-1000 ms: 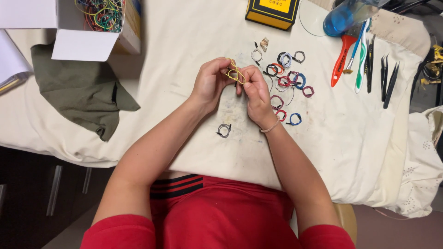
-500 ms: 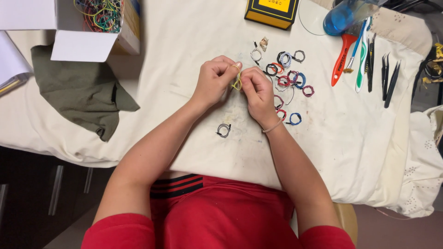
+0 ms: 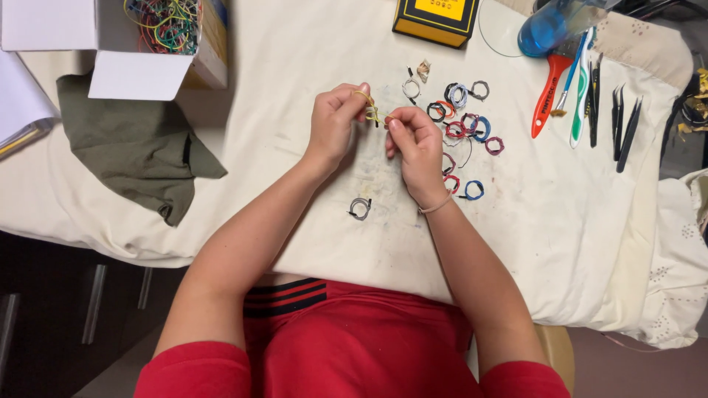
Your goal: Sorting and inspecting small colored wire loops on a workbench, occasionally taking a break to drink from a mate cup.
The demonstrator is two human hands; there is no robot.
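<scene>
Slightly parted since earlier, your left hand (image 3: 333, 121) and right hand (image 3: 413, 140) pinch a yellow wire (image 3: 369, 110); finished coils (image 3: 461, 118) lie upper right on the desk (image 3: 295, 74), loose wires remain boxed.

We seem to be at a home hobby bench for small electronics work. The counter (image 3: 295, 214) wears a stained cream cloth. At twelve o'clock sits a yellow-and-black meter (image 3: 436, 18); at eleven o'clock an open cardboard box (image 3: 140, 70) holds tangled coloured wires (image 3: 166, 22). At two o'clock lie black tweezers (image 3: 618, 121) and a red-handled tool (image 3: 547, 96). Small wire coils (image 3: 464, 118) cluster near the centre.
</scene>
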